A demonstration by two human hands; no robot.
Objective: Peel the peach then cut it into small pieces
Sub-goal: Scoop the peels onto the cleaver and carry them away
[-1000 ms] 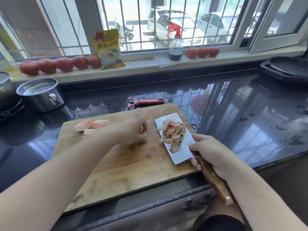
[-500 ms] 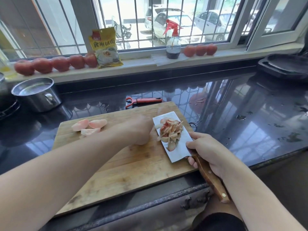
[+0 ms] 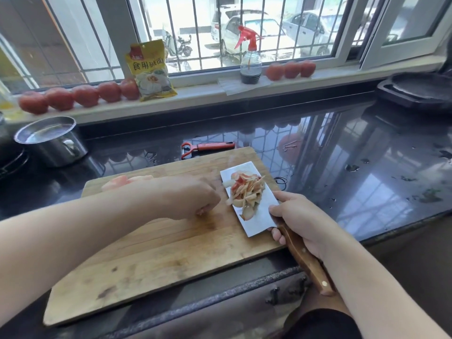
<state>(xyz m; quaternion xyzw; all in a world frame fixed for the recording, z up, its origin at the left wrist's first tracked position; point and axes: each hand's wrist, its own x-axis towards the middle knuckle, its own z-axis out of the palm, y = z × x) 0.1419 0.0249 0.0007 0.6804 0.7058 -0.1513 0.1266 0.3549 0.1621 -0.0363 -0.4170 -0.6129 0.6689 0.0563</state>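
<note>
We held the cleaver (image 3: pixel 254 209) flat on the right end of the cutting board (image 3: pixel 156 253), its broad blade facing up and loaded with a heap of peach peelings (image 3: pixel 245 190). The blade's long axis ran from the near right corner of the board away and slightly leftward, with the wooden handle pointing back toward us over the edge of the surface (image 3: pixel 367 167). Our right hand (image 3: pixel 300 221) had its grip clamped round the handle just behind the blade, thumb pressed on the blade's near corner.

Our left hand (image 3: pixel 186 196) lay just to the left of the blade, near its long edge but apart from it. Its fingers were curled under, and something pale pink showed beneath the knuckles; we could not tell whether that grip held a scrap or merely swept the board. The left was clearly the nearer hand to the loose bits, and the blade lay directly to its right, so we judged that any further gathering meant a short push rightward onto the steel.

The peeled peach pieces (image 3: pixel 122 181) sat at the far left of the board, partly hidden behind our left forearm and well apart from the cleaver. The red peeler (image 3: pixel 208 148) lay on the surface just beyond the board's far edge.
</note>
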